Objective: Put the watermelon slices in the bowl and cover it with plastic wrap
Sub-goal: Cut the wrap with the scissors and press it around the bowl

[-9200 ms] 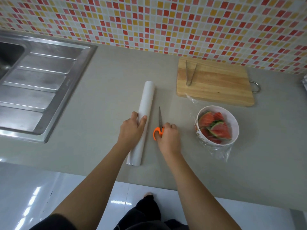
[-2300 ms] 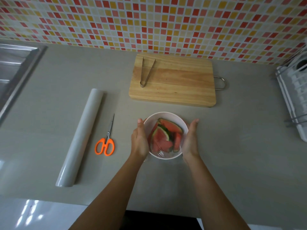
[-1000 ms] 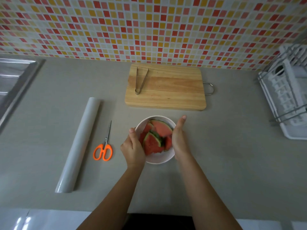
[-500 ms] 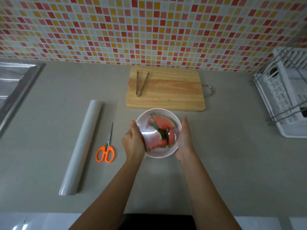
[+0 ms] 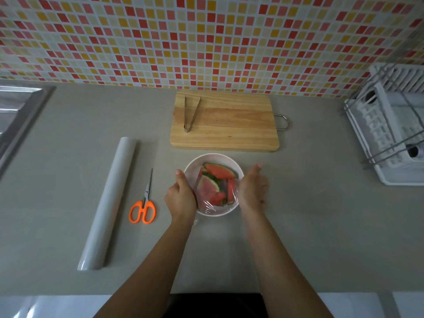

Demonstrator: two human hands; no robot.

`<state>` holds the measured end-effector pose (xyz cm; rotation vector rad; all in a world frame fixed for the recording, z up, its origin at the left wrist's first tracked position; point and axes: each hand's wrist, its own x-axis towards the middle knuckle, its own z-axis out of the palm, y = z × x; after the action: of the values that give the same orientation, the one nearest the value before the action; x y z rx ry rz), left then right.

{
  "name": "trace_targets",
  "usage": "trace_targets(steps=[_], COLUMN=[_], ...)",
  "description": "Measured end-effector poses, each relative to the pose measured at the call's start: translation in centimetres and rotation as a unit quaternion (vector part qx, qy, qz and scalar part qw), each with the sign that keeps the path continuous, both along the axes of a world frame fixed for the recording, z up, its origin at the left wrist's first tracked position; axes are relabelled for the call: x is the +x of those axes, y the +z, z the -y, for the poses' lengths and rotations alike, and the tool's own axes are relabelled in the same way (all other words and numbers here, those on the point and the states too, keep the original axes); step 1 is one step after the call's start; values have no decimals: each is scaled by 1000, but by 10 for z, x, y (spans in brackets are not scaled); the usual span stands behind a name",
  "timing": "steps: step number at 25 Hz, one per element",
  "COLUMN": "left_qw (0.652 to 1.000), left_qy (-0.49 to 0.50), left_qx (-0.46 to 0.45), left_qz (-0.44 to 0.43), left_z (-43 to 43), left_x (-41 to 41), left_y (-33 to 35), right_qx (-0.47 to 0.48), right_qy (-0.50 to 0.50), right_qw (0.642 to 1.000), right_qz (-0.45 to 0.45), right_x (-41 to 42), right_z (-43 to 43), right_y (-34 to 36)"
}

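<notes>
A white bowl (image 5: 214, 158) sits on the grey counter just in front of the cutting board, with several watermelon slices (image 5: 212, 185) inside. Clear plastic wrap (image 5: 210, 208) lies stretched over its top, crinkled at the near rim. My left hand (image 5: 181, 198) presses against the bowl's left side, fingers curled around it. My right hand (image 5: 252, 189) lies flat against the bowl's right side, thumb pointing away from me. The roll of plastic wrap (image 5: 107, 203) lies on the counter to the left.
Orange-handled scissors (image 5: 143, 206) lie between the roll and the bowl. A wooden cutting board (image 5: 229, 125) with metal tongs (image 5: 190, 113) sits behind the bowl. A white dish rack (image 5: 394, 125) stands at the right, a steel sink (image 5: 16, 113) at the far left.
Earlier my hands were on the roll and scissors, the bowl at the right with loose wrap. Now both hands cup the bowl; over the last second they slid around its sides.
</notes>
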<state>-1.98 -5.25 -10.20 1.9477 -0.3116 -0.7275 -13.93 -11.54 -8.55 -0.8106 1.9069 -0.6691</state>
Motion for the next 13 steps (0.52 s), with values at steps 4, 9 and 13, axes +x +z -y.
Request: trace_targets(steps=[4,9,13], left_qw=[999,988,983], left_qy=[-28,-121,-133], left_qx=[27,63,84], left_qz=[-2,69,100], left_z=[6,18,23], left_x=[4,9,13], left_y=[-1,0,-2], right_qx=[-125,-43,-10], right_qy=[119,175,168], right_qw=[951,955,971], right_qz=[258,235,169], right_x=[-8,-18,-11], right_z=[-2,-3,1], right_y=[-7,-23,-23])
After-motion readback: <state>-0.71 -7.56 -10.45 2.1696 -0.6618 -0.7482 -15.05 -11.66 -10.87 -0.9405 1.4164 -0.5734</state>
